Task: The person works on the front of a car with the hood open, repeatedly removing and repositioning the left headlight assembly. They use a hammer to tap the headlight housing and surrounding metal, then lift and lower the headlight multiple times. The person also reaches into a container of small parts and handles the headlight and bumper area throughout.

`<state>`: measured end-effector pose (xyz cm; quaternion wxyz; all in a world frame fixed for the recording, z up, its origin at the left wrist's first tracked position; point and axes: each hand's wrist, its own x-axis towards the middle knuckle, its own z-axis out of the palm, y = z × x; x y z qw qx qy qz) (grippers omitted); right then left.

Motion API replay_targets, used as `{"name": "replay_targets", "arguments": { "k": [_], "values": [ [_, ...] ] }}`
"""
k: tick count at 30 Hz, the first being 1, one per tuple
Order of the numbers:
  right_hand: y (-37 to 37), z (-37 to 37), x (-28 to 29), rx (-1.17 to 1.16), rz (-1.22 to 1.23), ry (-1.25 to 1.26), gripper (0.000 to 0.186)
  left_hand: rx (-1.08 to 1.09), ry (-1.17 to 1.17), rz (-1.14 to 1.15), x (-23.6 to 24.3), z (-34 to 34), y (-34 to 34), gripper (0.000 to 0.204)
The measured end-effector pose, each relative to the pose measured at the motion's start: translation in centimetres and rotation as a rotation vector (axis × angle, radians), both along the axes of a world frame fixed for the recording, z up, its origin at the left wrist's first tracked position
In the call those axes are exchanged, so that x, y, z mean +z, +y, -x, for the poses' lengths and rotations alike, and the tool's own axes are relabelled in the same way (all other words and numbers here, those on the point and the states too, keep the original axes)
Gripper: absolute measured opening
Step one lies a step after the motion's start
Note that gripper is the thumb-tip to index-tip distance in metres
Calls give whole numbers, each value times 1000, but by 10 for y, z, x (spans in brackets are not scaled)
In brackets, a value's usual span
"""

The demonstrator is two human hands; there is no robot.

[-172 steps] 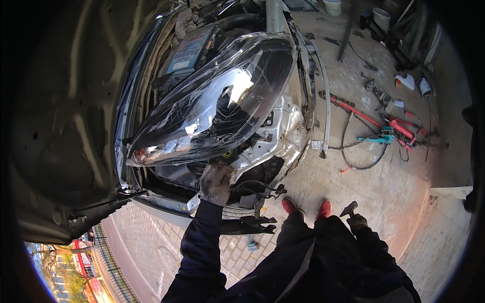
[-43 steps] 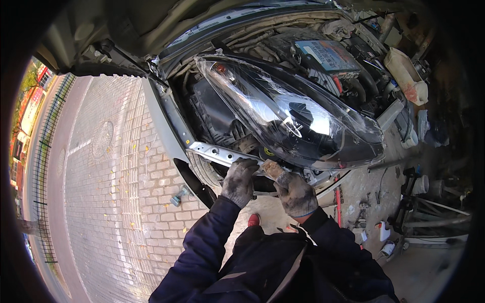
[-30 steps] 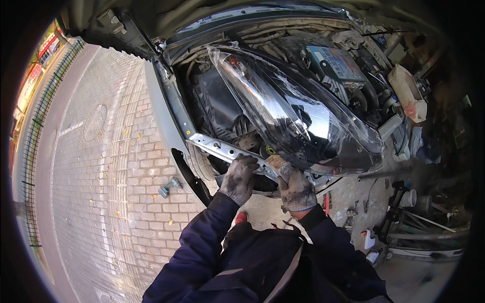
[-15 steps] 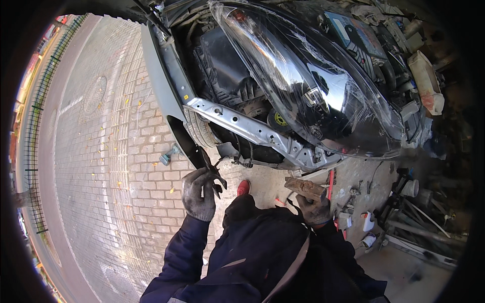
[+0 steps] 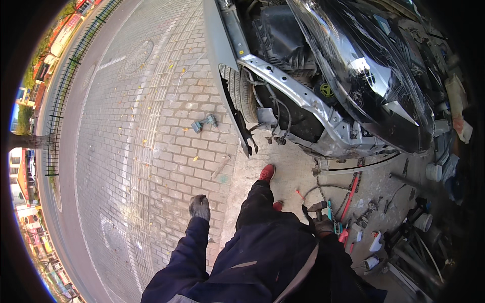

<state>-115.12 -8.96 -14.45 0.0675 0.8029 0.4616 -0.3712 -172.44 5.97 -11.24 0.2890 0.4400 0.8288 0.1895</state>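
My left hand [image 5: 199, 207], in a grey work glove, hangs over the brick paving with its fingers curled in and nothing seen in them. It is apart from the car. In my right hand [image 5: 324, 227], also gloved, is a hammer [image 5: 317, 207], its worn metal head up and the handle running down into my grip. Ahead stands a car with its front stripped. The grey fender [image 5: 218, 38] ends in a dark, ragged lower tip [image 5: 247, 146]. A bare silver metal beam [image 5: 290, 87] crosses the front, beside a headlight [image 5: 371, 76] wrapped in clear film.
A teal power tool [image 5: 204, 123] lies on the bricks left of the fender. Right of my feet are a red bar [image 5: 350, 197], a chain and scattered tools. A white bottle [image 5: 375, 241] and a can [image 5: 371, 262] stand farther right. A fence [image 5: 60, 101] lines the road.
My left hand has come away from the fender's lower tip and dropped back toward me. The hammer in my right hand is lower. The car sits farther right in view.
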Motion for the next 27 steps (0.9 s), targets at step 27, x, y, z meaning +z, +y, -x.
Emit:
{"name": "replay_targets", "arguments": {
  "k": [27],
  "values": [
    [-182,82,-72,324,578,-17,44,-40,-189,314,-14,132,-268,40]
  ]
}}
